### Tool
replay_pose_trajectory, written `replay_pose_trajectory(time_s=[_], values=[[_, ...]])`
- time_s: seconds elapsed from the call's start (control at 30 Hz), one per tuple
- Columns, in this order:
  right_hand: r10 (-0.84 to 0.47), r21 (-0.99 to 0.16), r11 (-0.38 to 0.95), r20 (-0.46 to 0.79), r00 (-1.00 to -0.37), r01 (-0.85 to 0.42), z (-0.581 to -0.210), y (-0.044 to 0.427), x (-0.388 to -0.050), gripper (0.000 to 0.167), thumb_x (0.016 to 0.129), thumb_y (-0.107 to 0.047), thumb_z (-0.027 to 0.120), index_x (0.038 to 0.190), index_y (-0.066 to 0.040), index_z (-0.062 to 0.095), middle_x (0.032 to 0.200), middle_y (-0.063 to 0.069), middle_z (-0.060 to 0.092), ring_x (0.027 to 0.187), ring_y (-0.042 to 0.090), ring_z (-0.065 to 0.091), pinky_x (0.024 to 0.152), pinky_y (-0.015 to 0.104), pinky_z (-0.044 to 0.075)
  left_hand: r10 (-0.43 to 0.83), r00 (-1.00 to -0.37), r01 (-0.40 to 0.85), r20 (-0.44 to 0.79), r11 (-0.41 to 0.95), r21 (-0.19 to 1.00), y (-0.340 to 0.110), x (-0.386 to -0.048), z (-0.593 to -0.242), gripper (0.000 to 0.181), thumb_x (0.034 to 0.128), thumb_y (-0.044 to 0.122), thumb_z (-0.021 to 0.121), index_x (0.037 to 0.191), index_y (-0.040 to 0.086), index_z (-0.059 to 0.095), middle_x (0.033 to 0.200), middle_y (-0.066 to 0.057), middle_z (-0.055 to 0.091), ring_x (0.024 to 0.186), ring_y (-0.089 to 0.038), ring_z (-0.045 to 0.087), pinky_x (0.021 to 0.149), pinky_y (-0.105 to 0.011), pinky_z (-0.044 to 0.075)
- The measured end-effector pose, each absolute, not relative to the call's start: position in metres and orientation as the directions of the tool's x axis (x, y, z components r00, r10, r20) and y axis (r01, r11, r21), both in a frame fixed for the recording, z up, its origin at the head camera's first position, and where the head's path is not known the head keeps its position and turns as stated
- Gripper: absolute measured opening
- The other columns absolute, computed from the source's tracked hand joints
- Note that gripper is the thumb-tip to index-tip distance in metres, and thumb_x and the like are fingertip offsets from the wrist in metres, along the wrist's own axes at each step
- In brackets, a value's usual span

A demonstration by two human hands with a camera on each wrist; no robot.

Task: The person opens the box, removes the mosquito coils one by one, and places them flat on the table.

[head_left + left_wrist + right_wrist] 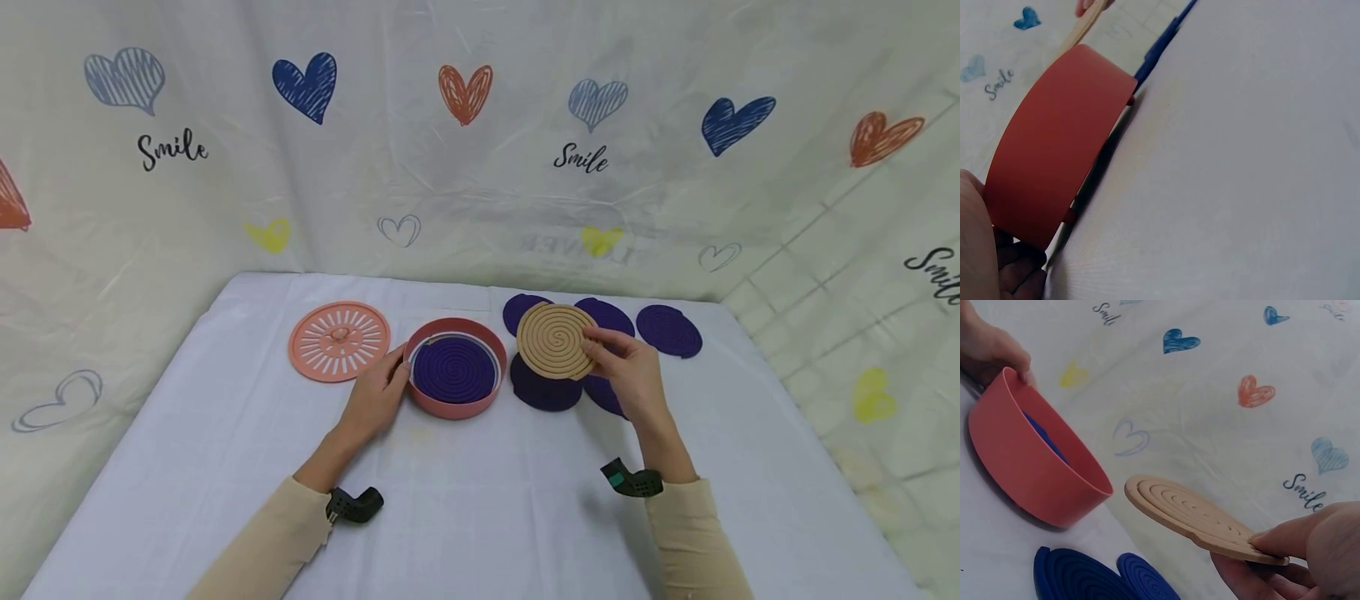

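Note:
My left hand (pixel 375 396) grips the left side of a round coral-red mosquito coil holder (pixel 454 411), thumb at the rim. Inside the holder lies a dark purple mosquito coil (pixel 453 368), with a thin pale edge around it. Between thumb and fingers, my right hand (pixel 632 375) pinches a tan mosquito coil (pixel 553 340) by its right edge. That coil is held above the table, right of the holder, and appears tilted in the right wrist view. Several purple coils (pixel 546 393) lie beneath and behind it, partly hidden.
A coral slotted lid (pixel 311 352) with a small raised middle lies left of the holder. Another purple coil (pixel 669 331) is at the far right of the group. White cloth covers the table (pixel 480 517); a curtain (pixel 480 183) printed with hearts hangs behind.

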State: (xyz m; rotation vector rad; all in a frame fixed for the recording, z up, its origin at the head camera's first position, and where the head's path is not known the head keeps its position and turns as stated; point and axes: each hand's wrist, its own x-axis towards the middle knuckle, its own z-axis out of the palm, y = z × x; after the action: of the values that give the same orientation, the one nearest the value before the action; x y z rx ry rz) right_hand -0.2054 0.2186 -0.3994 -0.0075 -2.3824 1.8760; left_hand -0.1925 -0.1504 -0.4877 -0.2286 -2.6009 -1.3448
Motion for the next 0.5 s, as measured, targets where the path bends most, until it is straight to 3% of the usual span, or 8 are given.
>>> replay_pose_trajectory(time_s=[0.5], values=[[0.171, -0.98, 0.197, 0.049, -0.984, -0.014, -0.403, 0.239, -0.212, 0.04, 0.093, -0.01, 0.071, 0.128, 0.007, 0.064, 0.096, -0.012, 0.07, 0.075, 0.001, 0.069, 0.067, 0.018, 0.059, 0.041, -0.966, 0.233, 0.256, 0.573, 0.786, -0.151, -0.193, -0.489, 0.048, 0.1045, 0.031, 0.045, 0.148, 0.012, 0.051, 0.146, -0.008, 0.057, 0.139, -0.024, 0.05, 0.116, -0.046, 0.04]])
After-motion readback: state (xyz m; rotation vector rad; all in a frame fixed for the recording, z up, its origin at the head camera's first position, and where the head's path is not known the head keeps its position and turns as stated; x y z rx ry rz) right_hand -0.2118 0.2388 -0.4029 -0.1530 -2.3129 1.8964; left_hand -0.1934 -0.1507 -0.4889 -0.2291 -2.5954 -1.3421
